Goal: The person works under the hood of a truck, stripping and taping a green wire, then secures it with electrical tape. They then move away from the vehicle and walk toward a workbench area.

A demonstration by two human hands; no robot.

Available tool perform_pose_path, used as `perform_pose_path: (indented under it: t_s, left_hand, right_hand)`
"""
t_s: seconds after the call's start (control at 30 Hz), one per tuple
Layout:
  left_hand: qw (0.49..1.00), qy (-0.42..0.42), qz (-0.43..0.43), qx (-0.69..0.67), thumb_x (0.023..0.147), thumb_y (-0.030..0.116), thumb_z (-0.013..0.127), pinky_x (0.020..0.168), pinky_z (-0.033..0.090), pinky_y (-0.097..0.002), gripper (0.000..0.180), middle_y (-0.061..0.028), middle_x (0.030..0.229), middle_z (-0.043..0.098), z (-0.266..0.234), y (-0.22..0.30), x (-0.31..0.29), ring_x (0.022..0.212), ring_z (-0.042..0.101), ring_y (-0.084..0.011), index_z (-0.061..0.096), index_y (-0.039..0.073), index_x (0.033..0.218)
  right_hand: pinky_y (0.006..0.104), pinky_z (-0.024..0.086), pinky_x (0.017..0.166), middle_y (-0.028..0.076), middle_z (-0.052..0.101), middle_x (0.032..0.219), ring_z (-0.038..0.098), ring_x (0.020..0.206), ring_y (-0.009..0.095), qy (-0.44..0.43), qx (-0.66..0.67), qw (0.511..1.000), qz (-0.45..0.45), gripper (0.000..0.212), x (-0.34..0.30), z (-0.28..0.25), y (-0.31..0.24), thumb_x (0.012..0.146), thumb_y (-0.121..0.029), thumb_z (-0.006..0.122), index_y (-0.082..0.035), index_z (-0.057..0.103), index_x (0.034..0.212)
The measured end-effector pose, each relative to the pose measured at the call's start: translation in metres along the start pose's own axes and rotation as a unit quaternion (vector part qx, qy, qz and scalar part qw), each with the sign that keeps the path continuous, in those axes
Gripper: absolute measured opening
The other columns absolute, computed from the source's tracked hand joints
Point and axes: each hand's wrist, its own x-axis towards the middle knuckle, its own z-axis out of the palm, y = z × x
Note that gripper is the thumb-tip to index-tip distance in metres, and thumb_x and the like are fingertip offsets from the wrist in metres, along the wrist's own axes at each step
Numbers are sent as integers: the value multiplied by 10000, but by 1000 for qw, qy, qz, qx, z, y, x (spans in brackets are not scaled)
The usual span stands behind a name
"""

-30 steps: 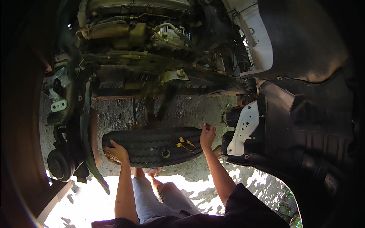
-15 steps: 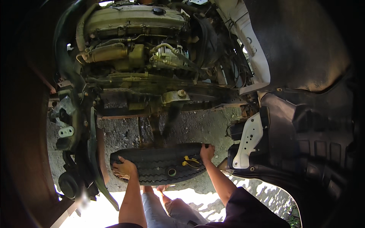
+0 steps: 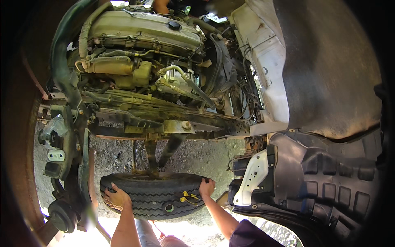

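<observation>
Head view, left to right: a brown panel bounds the far left, followed by a dark hanging assembly carrying a small pale two-hole plate. Only a narrow gap parts this assembly from the left end of the tyre, which lies low at the centre with its treaded face toward the camera. Beyond the tyre's far edge, a strip of gravelly ground opens below a dark crossbeam and the engine; a bar interrupts the strip. On the right, a narrow band of ground separates the tyre from a white perforated bracket, bordered by a black plastic liner. Left hand: grasps the tyre's left end, fingers moderately parted and laid over the tread, the thumb side toward the far edge. A dark ring and a yellow-handled tool rest on the tread between the hands. Right hand: grasps the tyre's far right edge, fingers curled close together; the fingertips are partly hidden.
</observation>
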Motion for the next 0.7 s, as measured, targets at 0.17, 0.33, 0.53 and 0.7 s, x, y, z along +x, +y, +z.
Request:
perform_pose_path:
  t_s: [0.17, 0.33, 0.53, 0.7]
  left_hand:
    - [1000, -3, -5, 3, 1040, 567, 505, 1117, 367, -569, 576, -135, 1460, 538, 1, 0, -1, 1352, 467, -368, 601, 127, 1400]
    - [1000, -10, -10, 18, 1037, 578, 509, 1115, 376, -570, 563, -120, 1452, 541, -1, 3, -2, 1382, 449, -348, 608, 156, 1397]
    - [999, -37, -18, 15, 1041, 569, 505, 1140, 363, -572, 557, -90, 1465, 533, -10, 7, -5, 1364, 468, -356, 611, 161, 1405]
    - [998, -49, -23, 16, 1050, 562, 491, 1142, 355, -571, 562, -97, 1476, 522, -14, 9, -6, 1367, 459, -351, 588, 154, 1424]
  right_hand:
    - [534, 461, 1016, 205, 627, 1218, 597, 1170, 416, 38, 12, 999, -20, 394, -4, 2, 2, 918, -344, 650, -7, 723, 1108]
    - [504, 489, 956, 215, 649, 1128, 625, 1069, 427, 72, 11, 996, -41, 344, -4, 5, 5, 906, -309, 653, 4, 741, 1018]
    - [512, 480, 959, 241, 646, 1091, 614, 1077, 429, 76, 14, 996, -54, 340, 2, 11, 13, 894, -295, 661, 19, 738, 1000]
    - [521, 476, 946, 232, 644, 1078, 610, 1066, 431, 75, 33, 995, -50, 328, 4, 13, 15, 887, -287, 661, 24, 727, 968]
